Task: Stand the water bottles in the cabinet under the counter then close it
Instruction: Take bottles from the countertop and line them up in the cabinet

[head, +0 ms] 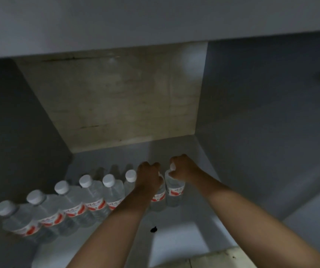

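Several clear water bottles (95, 198) with white caps and red-and-white labels stand in a row on the grey cabinet floor (186, 235), running from the near left toward the middle. My left hand (149, 178) grips the top of one bottle (158, 200) at the row's right end, its cap hidden under my fingers. Just to the right, my right hand (184, 169) holds the neck of another upright bottle (174, 192), whose white cap shows between my fingers. Both bottles stand on the floor, side by side.
The cabinet has a pale wooden back panel (120, 101), a dark left wall (14, 132) and a grey right wall (261, 132). The counter's underside (136, 22) overhangs the top. A small dark spot (153, 229) lies on the floor near the front.
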A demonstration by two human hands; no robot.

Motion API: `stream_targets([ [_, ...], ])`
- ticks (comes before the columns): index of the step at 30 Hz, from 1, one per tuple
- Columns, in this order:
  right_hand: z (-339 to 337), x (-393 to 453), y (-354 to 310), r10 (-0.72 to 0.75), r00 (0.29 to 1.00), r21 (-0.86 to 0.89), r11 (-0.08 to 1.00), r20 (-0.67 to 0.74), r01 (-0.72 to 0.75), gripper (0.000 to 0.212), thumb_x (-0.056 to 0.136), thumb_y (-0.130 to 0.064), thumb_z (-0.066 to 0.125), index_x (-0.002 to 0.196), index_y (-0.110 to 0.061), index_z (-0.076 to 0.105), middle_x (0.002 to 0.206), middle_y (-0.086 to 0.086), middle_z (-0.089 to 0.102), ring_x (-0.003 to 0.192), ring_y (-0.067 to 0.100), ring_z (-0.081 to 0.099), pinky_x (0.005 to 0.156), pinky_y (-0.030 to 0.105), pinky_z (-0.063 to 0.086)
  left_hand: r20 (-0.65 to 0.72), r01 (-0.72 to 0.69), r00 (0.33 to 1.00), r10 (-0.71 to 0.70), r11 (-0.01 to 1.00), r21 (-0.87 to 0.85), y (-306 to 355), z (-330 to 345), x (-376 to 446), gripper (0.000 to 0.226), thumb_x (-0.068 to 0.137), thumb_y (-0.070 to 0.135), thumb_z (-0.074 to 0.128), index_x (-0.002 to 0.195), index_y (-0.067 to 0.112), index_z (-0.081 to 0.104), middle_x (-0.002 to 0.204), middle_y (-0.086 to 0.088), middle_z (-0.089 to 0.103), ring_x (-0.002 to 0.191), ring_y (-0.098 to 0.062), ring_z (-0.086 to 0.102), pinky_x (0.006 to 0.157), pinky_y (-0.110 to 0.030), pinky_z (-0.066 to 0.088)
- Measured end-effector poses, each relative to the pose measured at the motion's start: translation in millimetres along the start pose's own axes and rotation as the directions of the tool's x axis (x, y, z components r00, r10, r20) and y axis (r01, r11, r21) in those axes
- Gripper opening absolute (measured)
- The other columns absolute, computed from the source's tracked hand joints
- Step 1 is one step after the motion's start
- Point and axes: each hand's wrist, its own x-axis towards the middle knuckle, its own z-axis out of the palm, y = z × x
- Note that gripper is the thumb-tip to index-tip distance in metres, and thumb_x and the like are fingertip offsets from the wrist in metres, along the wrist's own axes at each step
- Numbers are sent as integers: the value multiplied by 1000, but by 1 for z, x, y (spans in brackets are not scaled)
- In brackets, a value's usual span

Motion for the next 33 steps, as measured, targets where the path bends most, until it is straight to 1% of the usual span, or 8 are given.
stream_targets([
  [7,1,5,1,-23,1000,18,1000,-15,23,40,89,-23,59,124,-5,52,133,16,55,126,30,47,101,31,40,3,15,1000,-15,999,-30,0,0,8,31,96,18,46,124,6,48,127,-19,52,120,-31,49,103,-35,39],
  [16,11,-13,11,-80,996,41,996,-41,82,62,94,-15,50,147,-12,19,138,23,40,125,35,45,101,31,38,53,-76,996,78,996,-38,-9,-3,-6,53,97,16,43,146,10,23,141,-17,42,131,-29,40,110,-31,31],
  [22,6,-61,8,-90,993,-175,982,-70,77,56,97,-20,40,148,-18,17,159,11,5,146,30,9,113,41,29,72,-15,997,15,1000,2,-10,-19,-63,54,94,7,40,145,12,27,154,-12,25,142,-28,25,113,-33,31],
  [24,-3,-86,0,-80,993,-214,975,-91,59,53,92,-26,53,140,-11,37,157,14,16,145,32,18,110,41,35,-13,-27,1000,27,999,46,-9,-28,-88,44,88,11,41,129,9,54,142,-20,47,130,-37,47,99,-38,48],
  [26,-14,-108,-7,-94,988,-266,962,-120,59,59,55,-38,86,104,-8,70,130,22,58,116,39,59,81,43,57,57,32,998,-38,994,104,-7,-50,-117,41,78,20,41,103,16,73,118,-20,68,106,-38,67,76,-42,58],
  [28,-25,-131,-11,-96,993,-244,967,-62,78,65,24,-43,92,80,-13,78,97,15,77,84,36,74,57,42,61,135,117,983,-126,990,77,0,-73,-148,43,91,27,39,131,21,54,144,-18,46,133,-35,44,101,-49,44],
  [30,-39,-160,-21,-91,996,-219,972,3,89,66,23,-44,92,80,-13,78,90,13,78,79,33,75,57,43,60,262,175,947,-186,982,63,3,-94,-179,49,100,35,28,147,23,22,159,-11,12,148,-30,9,117,-46,18],
  [33,-83,-210,-46,-119,991,-263,956,63,132,59,33,-45,91,81,-12,77,90,13,78,80,33,74,62,41,61,298,236,922,-245,969,68,11,-138,-225,51,102,38,20,149,22,13,161,-9,2,149,-28,-2,121,-44,7],
])
